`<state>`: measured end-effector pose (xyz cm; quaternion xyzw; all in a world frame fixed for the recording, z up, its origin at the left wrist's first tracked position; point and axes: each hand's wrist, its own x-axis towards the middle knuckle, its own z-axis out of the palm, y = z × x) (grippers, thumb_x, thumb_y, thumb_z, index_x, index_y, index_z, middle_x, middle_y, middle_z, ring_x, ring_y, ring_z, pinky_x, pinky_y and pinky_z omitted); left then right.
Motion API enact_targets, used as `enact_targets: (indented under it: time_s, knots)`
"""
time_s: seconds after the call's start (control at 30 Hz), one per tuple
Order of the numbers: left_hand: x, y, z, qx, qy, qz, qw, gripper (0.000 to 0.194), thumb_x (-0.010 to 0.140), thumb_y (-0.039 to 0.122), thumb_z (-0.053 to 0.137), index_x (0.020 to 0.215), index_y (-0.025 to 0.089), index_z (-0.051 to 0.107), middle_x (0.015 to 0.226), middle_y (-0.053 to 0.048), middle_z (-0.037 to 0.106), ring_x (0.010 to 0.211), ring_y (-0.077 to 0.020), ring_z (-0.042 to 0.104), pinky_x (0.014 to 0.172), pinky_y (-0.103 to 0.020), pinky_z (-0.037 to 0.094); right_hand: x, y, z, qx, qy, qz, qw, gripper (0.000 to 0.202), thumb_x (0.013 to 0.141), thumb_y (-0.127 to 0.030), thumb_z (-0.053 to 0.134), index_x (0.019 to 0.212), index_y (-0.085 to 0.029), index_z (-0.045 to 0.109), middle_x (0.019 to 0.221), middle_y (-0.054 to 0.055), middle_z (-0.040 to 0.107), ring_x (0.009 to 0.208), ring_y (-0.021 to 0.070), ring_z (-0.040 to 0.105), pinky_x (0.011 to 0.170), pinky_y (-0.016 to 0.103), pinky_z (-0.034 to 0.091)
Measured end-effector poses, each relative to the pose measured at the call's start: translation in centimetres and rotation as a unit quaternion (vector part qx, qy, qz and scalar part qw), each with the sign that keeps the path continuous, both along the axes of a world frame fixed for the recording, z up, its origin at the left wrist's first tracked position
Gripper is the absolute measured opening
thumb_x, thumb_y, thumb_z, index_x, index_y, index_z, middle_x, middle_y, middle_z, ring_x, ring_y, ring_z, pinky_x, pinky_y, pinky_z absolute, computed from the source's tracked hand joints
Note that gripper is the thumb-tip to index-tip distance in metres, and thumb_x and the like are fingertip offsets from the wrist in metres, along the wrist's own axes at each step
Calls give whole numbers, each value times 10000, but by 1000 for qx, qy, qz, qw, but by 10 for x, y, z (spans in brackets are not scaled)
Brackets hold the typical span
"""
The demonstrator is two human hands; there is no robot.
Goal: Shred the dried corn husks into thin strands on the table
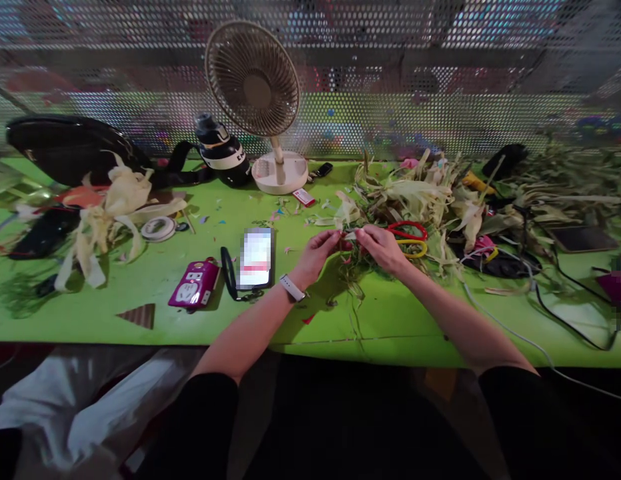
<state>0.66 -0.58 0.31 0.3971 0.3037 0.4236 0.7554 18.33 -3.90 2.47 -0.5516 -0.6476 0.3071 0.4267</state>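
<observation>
My left hand (pixel 314 256), with a pale band on its wrist, is closed in a pinch over the middle of the table. Just beside it, my right hand (pixel 381 249) is closed too, its thumb and fingertips pressed together. Between the fingertips runs a small pale strip of dried husk (pixel 350 235), partly hidden by the fingers. Thin green plant strands (pixel 354 293) trail below the hands. Scissors with red and yellow handles (pixel 408 231) lie right behind my right hand, blades hidden. A heap of dried corn husks (pixel 415 190) spreads beyond them.
A fan (pixel 260 90) and dark bottle (pixel 225 153) stand at the back against perforated metal. Left lie a phone (pixel 255 260), purple case (pixel 194 285), tape roll (pixel 159 229), more husks (pixel 123 193) and a black bag (pixel 75 150). A cable (pixel 510 333) crosses the right side.
</observation>
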Motion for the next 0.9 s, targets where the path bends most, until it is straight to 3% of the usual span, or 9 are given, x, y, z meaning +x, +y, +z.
enact_targets:
  time_s: [0.1, 0.27, 0.47, 0.67, 0.9]
  knots:
    - [1, -3, -2, 1, 2, -5, 1000, 375, 701, 481, 764, 859, 151, 683, 738, -18, 711, 695, -150, 677, 691, -295, 542, -6, -1, -4, 22, -7, -9, 1000, 524, 867, -654, 488, 611, -198, 452, 561, -34, 414, 548, 105, 377, 538, 270, 290]
    - [2, -8, 3, 37, 63, -49, 996, 375, 633, 464, 818, 712, 146, 636, 630, 9, 672, 596, -106, 625, 639, -249, 496, -9, -1, -6, 12, 13, -4, 1000, 488, 873, -619, 491, 616, -206, 469, 556, -31, 423, 537, 109, 378, 530, 272, 296]
    - [2, -9, 4, 78, 101, -84, 988, 393, 646, 473, 808, 690, 128, 624, 604, -9, 670, 574, -95, 614, 630, -238, 478, -7, 3, -6, 8, 31, -41, 999, 535, 830, -689, 506, 596, -210, 456, 533, -27, 439, 524, 110, 385, 505, 268, 298]
    - [3, -6, 0, 16, 38, -16, 999, 398, 668, 484, 786, 812, 150, 624, 687, -13, 700, 627, -128, 655, 642, -275, 526, 0, 1, -4, -40, -8, -2, 999, 576, 872, -707, 409, 594, -203, 437, 523, -26, 435, 527, 111, 411, 521, 266, 298]
    - [5, -5, -2, 7, 34, 22, 999, 364, 648, 416, 809, 820, 156, 621, 731, 7, 691, 685, -125, 665, 696, -279, 548, -9, -1, -4, 28, -71, 5, 997, 450, 882, -573, 486, 624, -205, 470, 558, -27, 455, 542, 110, 390, 547, 260, 303]
